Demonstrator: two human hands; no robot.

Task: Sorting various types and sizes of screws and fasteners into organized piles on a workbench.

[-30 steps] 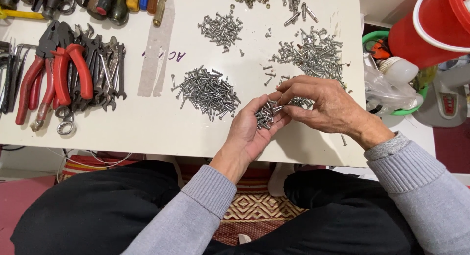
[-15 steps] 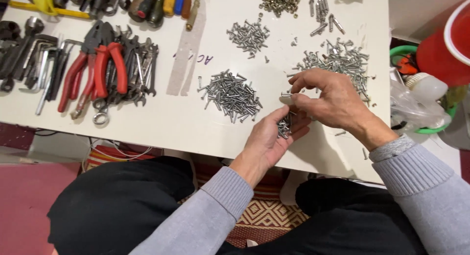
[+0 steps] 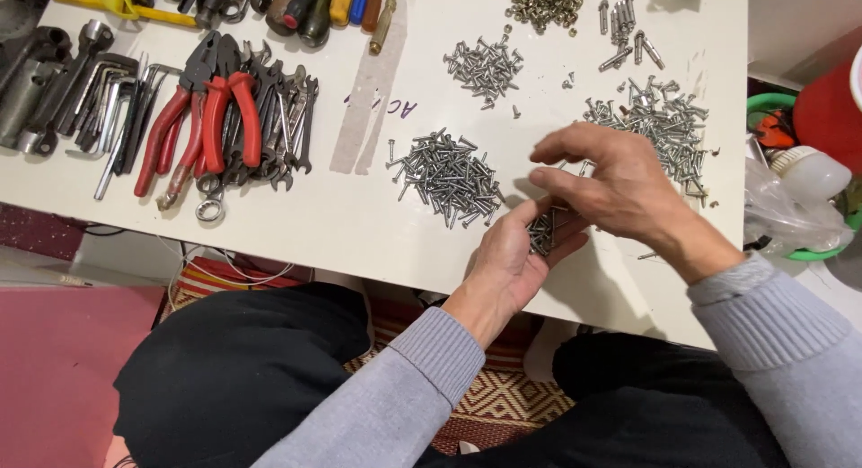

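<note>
Head view: we cup a small batch of screws [image 3: 541,233] in our left hand [image 3: 512,257] above the counter [image 3: 305,225]; our right hand [image 3: 611,185] hovers loosely spread, empty-looking. Sorting underway; next needs a careful pinch.

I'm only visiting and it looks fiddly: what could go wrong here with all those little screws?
The left hand cups a small heap of screws at the table edge; if it tilts, some could drop into the lap or onto the floor. The right hand hovers close to the sorted piles; a careless sweep could mix them. Sharp tips might also prick the palm.
</note>
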